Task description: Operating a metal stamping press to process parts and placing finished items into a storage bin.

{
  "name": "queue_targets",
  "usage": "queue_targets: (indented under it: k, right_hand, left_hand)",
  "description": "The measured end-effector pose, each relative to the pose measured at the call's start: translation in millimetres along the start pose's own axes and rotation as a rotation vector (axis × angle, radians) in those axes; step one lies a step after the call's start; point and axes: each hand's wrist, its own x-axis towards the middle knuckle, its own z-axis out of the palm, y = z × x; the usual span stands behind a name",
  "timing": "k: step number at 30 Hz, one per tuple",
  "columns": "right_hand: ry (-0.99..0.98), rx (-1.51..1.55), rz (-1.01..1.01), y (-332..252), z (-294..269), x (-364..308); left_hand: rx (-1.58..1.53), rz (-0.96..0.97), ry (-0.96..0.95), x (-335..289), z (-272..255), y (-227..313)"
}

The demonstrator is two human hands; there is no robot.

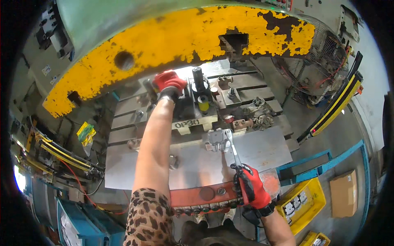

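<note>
My left hand (169, 82), in a red glove, reaches far forward under the yellow press beam, beside the die (193, 102) with its upright black post (198, 78). The fingers are mostly hidden, so their grip cannot be made out. Nearer to me, my right hand (252, 186) wears a red and black glove and is closed round a long metal hand tool with a rounded head (234, 152). That head touches or overlaps the right side of a squarish grey metal part (216, 138) on the steel plate (197, 166).
The chipped yellow beam (176, 39) spans the space above the slotted press bed (252, 80). A crumpled rag (260, 115) lies on the bed's right side. A red control panel (184, 197) with a row of buttons runs along the front. To the lower right are a yellow bin (314, 203) holding metal parts and a cardboard box (344, 194).
</note>
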Motion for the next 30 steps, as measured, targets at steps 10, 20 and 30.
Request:
queue_targets:
  k: [10, 20, 30]
  right_hand:
    - [0.023, -0.134, -0.036, -30, -24, -16]
    - [0.012, 0.191, 0.132, -67, 2, 11]
    - [-0.089, 0.943, 0.385, -74, 62, 141]
  left_hand:
    - [-0.377, 0.324, -0.047, -146, -4, -112]
    - [-0.140, 0.145, -0.537, -250, 45, -146]
    - [-0.229, 0.011, -0.481, -270, 50, -139]
